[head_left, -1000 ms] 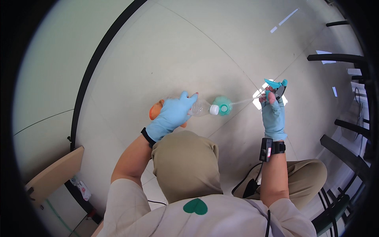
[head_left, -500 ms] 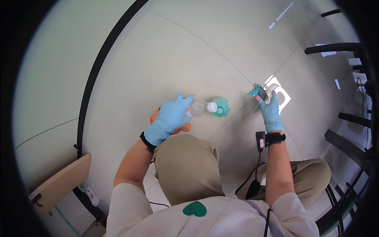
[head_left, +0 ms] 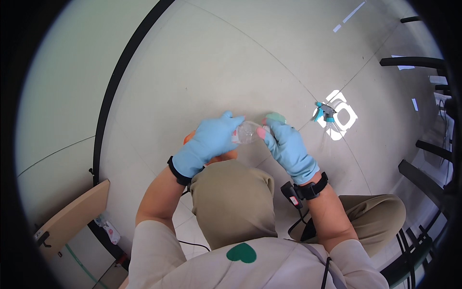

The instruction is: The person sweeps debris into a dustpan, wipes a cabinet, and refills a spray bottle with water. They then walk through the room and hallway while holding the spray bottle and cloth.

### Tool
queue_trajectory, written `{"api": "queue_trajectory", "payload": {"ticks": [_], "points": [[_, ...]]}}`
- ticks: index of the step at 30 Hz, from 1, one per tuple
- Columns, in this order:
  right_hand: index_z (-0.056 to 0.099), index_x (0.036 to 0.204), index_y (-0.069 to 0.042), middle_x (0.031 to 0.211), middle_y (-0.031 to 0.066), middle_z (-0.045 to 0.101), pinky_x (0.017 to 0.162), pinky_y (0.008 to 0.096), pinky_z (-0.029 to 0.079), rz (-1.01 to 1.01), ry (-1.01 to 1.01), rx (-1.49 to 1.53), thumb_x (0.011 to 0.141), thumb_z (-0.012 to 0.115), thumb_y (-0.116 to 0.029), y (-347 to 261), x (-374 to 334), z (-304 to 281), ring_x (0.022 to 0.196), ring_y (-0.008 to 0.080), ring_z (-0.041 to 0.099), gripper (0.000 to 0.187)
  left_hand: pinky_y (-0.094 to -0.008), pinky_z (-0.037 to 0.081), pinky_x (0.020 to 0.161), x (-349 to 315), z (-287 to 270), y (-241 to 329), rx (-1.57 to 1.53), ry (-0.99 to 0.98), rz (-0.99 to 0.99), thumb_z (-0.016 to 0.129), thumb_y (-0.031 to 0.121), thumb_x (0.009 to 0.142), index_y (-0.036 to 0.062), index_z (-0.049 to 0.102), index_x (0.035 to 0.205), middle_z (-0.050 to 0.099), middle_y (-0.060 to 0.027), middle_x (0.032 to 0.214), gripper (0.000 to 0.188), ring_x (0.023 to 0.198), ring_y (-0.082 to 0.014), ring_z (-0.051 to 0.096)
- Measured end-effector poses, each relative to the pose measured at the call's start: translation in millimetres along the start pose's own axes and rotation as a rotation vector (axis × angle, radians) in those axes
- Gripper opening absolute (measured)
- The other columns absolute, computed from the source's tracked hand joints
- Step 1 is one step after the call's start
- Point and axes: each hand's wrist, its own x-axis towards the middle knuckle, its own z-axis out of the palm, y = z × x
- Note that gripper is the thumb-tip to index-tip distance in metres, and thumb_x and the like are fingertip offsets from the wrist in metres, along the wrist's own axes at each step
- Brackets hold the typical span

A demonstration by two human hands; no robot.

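A clear plastic bottle (head_left: 247,133) lies sideways in my left hand (head_left: 204,143), whose gloved fingers wrap round its body. My right hand (head_left: 290,151), in a matching light-blue glove, closes thumb and fingers round the white cap at the bottle's neck; the cap is mostly hidden. Just past the right fingers stands a translucent green container (head_left: 276,116), partly covered by the hand. A grey and teal spray trigger head (head_left: 326,111) with a thin clear tube rests on the floor to the right. Something orange (head_left: 227,155) shows beneath my left hand, mostly hidden.
My bent knee (head_left: 233,197) is close below the hands. Black metal legs (head_left: 411,61) stand along the right side. At the lower left is a wooden board (head_left: 77,216). A black strip (head_left: 115,82) edges the pale tiled floor. A cable hangs from my right wrist.
My right hand has let go of the spray trigger head at the right and come left to the bottle's cap. My left hand still holds the bottle.
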Motion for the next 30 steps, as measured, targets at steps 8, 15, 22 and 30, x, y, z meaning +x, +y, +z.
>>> {"api": "queue_trajectory", "payload": {"ticks": [8,15,22,30], "points": [[0.066,0.123,-0.003,0.112,0.0094,0.067,0.081,0.0308,0.053,-0.170,-0.219,0.441,0.084,0.067,0.009,0.7,6.9,-20.0,0.103,0.0238,0.062,0.040,-0.0404,0.054,0.077,-3.6,-6.4,-11.6,-0.089,-0.049,0.022,0.080,0.028,0.074,0.0182,0.058,0.135,0.061,-0.0098,0.104,0.066,0.089,-0.0298,0.066],[0.066,0.127,-0.009,0.118,0.0029,0.067,0.089,0.0279,0.052,0.171,0.241,0.477,0.086,0.071,0.004,18.5,2.5,-53.1,0.097,0.0126,0.060,0.043,-0.0417,0.054,0.077,-5.3,-15.3,-13.7,-0.006,-0.099,-0.012,0.079,0.025,0.075,0.0167,0.056,0.136,0.060,-0.0105,0.106,0.065,0.091,-0.0308,0.066],[0.066,0.129,-0.008,0.112,-0.0013,0.068,0.086,0.0243,0.049,0.430,0.196,0.623,0.090,0.075,-0.011,55.2,-22.6,-35.1,0.089,0.0070,0.055,0.040,-0.0458,0.055,0.067,10.2,-15.5,6.7,0.189,-0.136,-0.005,0.074,0.018,0.077,0.0159,0.056,0.135,0.060,-0.0122,0.107,0.060,0.080,-0.0335,0.068],[0.064,0.130,-0.005,0.117,0.0017,0.068,0.092,0.0234,0.049,0.587,0.133,0.623,0.092,0.071,-0.005,89.7,-40.5,-19.2,0.099,0.0076,0.060,0.039,-0.0471,0.055,0.065,25.4,-15.8,20.2,0.300,-0.162,-0.024,0.073,0.016,0.076,0.0131,0.056,0.134,0.060,-0.0130,0.107,0.060,0.078,-0.0340,0.068]]}}
